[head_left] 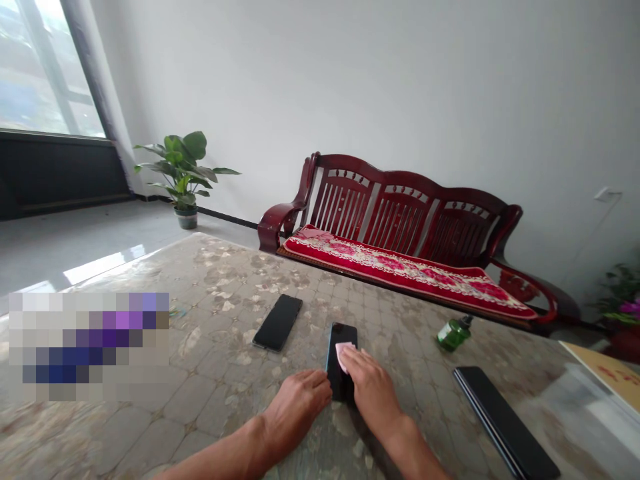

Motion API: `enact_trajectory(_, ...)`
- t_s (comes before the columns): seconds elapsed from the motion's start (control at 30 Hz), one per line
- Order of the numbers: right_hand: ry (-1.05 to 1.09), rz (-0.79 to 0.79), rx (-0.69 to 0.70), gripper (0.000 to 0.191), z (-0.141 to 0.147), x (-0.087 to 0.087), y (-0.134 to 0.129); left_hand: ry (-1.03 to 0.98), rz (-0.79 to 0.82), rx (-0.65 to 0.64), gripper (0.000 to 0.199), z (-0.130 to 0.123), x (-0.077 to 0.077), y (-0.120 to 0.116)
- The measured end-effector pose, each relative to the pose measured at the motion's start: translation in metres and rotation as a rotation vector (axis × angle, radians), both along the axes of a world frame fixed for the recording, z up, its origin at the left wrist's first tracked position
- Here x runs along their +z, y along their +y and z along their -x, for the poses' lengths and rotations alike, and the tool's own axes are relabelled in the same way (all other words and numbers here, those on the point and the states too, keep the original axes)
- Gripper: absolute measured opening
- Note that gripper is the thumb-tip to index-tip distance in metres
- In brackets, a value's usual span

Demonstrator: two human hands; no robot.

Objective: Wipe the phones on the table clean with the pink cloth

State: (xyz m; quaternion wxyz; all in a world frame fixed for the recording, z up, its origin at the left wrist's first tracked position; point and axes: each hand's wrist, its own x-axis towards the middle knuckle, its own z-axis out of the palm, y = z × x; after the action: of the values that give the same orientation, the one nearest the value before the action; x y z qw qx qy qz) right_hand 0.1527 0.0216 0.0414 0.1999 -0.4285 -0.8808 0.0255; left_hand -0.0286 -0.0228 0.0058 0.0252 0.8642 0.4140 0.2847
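Observation:
A black smartphone point(338, 387) lies face up on the patterned tablecloth point(200, 393) in front of me. At its lower left edge, my left hand point(302, 397) has its fingers curled and gripping the phone's side. My right hand point(371, 381) presses a small pink cloth point(344, 353) flat against the screen, with the fingers together over it. To the left of the hands lies a second dark smartphone point(279, 323), also face up, untouched.
A green pump bottle point(453, 335) stands to the right. Nearer me lies a long black case point(505, 420), beside a tan box or folder point(603, 373) at the right edge. A blurred-out patch covers the table's left. Beyond are a wooden bench point(400, 207) and a potted plant point(186, 217).

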Motion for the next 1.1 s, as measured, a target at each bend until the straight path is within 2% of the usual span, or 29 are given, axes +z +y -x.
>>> enact_trajectory(0.1,0.040,0.021,0.008,0.056,0.020,0.005,0.023,0.001,0.052,-0.017,0.027,0.002,0.005,-0.002)
enact_trajectory(0.17,0.056,0.031,0.017,0.058,0.028,0.006,0.026,-0.020,0.109,-0.025,0.025,0.005,0.010,-0.003)
enact_trajectory(0.33,0.059,0.041,0.068,0.051,0.015,0.007,-0.012,-0.136,0.315,-0.068,0.018,0.013,0.028,0.000)
enact_trajectory(0.43,0.058,0.042,0.112,0.049,0.002,0.011,-0.035,-0.153,0.404,0.010,0.019,0.014,0.039,0.008)
enact_trajectory(0.53,0.070,0.018,0.149,0.044,-0.004,0.012,-0.045,-0.138,0.427,0.051,0.020,0.017,0.046,0.017)
enact_trajectory(0.6,0.075,-0.009,0.174,0.042,-0.005,0.010,-0.047,-0.047,0.407,0.016,0.028,0.020,0.051,0.025)
enact_trajectory(0.7,0.090,-0.046,0.186,0.043,-0.005,0.004,-0.046,0.258,0.308,-0.027,0.073,0.021,0.062,0.040)
enact_trajectory(0.77,0.106,-0.055,0.188,0.044,-0.005,0.001,-0.046,0.445,0.227,-0.057,0.092,0.015,0.069,0.053)
enact_trajectory(0.83,0.119,-0.040,0.199,0.045,-0.007,0.000,-0.045,0.551,0.140,-0.113,0.092,0.004,0.075,0.069)
enact_trajectory(0.9,0.125,-0.015,0.214,0.044,-0.010,0.001,-0.044,0.624,0.121,-0.210,0.087,-0.009,0.078,0.085)
enact_trajectory(1.0,0.131,0.021,0.237,0.043,-0.015,0.002,-0.043,0.662,0.235,-0.310,0.089,-0.023,0.080,0.106)
enact_trajectory(1.1,0.135,0.049,0.233,0.041,-0.020,0.003,-0.041,0.650,0.297,-0.304,0.083,-0.024,0.081,0.120)
